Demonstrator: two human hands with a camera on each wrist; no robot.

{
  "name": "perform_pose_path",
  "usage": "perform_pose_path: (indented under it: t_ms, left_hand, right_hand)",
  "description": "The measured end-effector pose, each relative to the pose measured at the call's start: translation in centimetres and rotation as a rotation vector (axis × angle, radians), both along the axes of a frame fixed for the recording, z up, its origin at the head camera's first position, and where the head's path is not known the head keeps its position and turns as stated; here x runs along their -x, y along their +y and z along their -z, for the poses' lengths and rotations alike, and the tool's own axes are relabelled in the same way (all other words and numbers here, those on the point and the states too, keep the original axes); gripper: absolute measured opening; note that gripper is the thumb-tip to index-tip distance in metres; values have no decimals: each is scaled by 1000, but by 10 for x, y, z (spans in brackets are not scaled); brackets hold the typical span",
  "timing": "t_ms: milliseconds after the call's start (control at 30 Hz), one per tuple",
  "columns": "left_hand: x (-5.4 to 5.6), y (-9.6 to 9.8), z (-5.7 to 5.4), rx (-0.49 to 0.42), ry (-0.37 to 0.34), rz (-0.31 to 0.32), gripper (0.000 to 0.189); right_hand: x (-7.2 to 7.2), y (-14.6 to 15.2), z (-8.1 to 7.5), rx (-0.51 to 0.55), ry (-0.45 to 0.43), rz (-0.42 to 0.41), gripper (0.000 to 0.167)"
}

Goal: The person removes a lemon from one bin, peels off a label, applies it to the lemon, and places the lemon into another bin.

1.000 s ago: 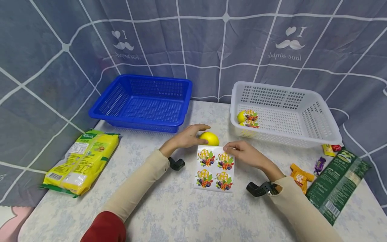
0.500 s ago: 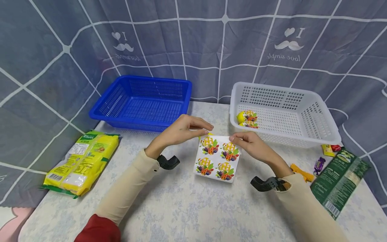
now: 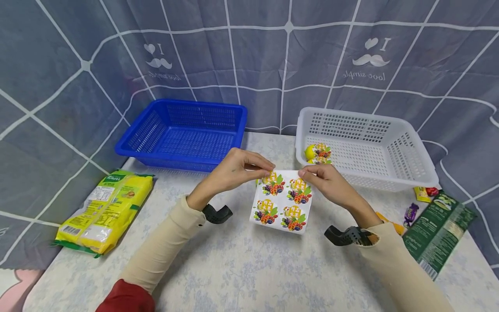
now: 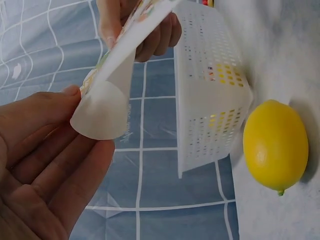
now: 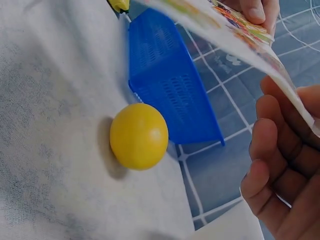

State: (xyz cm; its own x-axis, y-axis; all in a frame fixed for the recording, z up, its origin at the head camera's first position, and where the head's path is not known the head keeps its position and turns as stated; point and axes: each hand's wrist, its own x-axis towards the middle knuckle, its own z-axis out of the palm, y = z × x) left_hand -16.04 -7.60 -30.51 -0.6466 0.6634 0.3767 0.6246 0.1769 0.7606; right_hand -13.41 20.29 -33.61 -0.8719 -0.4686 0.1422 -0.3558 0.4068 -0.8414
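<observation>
A white sticker sheet (image 3: 282, 200) with colourful fruit prints is held up over the table in the head view. Its upper left corner is pinched between the thumb and fingers of my left hand (image 3: 233, 171). My right hand (image 3: 331, 185) pinches the upper right corner. In the left wrist view the sheet's end curls between my left thumb and fingers. Below the sheet a yellow lemon (image 4: 276, 147) lies on the table, touched by neither hand. The right wrist view shows the same lemon (image 5: 139, 136) end-on; the sheet and left hand hide nearly all of it from the head view.
A blue basket (image 3: 181, 162) stands at the back left. The white basket (image 3: 366, 180) at the back right holds lemons (image 3: 309, 151) bearing fruit stickers. A yellow-green packet (image 3: 105, 212) lies left; a green packet (image 3: 438, 234) and small wrapped sweets (image 3: 411, 213) lie right.
My left hand has left the lemon and taken the sheet's upper left corner. The sheet has risen off the table and now covers the lemon in the head view.
</observation>
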Motion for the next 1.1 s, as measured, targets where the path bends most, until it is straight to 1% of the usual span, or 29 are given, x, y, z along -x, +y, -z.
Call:
perform_pose_path:
  t_ms: [167, 300, 400, 567, 633, 733, 800, 867, 967, 1100]
  left_hand:
    - [-1, 1, 0, -10, 12, 3, 8]
    - [-3, 0, -1, 11, 1, -13, 9]
    - [-4, -1, -2, 21, -13, -26, 9]
    - [-6, -2, -5, 23, -32, -31, 9]
    - [-6, -3, -4, 24, -39, -31, 9]
    - [-6, -3, -3, 28, -45, -38, 9]
    - [-6, -4, -2, 32, -47, -44, 9]
    - [-6, -4, -1, 37, -54, -45, 10]
    - [-6, -6, 0, 42, -67, -44, 10]
    - [-5, -7, 1, 45, -81, -49, 10]
  right_hand:
    - [-1, 0, 1, -19, -18, 6, 29]
    - [-1, -1, 7, -50, -65, 10, 30]
    - [0, -4, 15, -60, -123, -15, 32]
    - [-1, -13, 33, -55, -273, -125, 32]
    - [-2, -19, 40, -58, -326, -184, 34]
    - [-3, -26, 48, -76, -365, -252, 34]
    - [-3, -30, 53, -95, -368, -281, 32]
    - [-4, -32, 55, -120, -357, -277, 29]
    - [-5, -34, 57, -172, -302, -227, 26]
    - [-4, -36, 56, -238, -187, -136, 27]
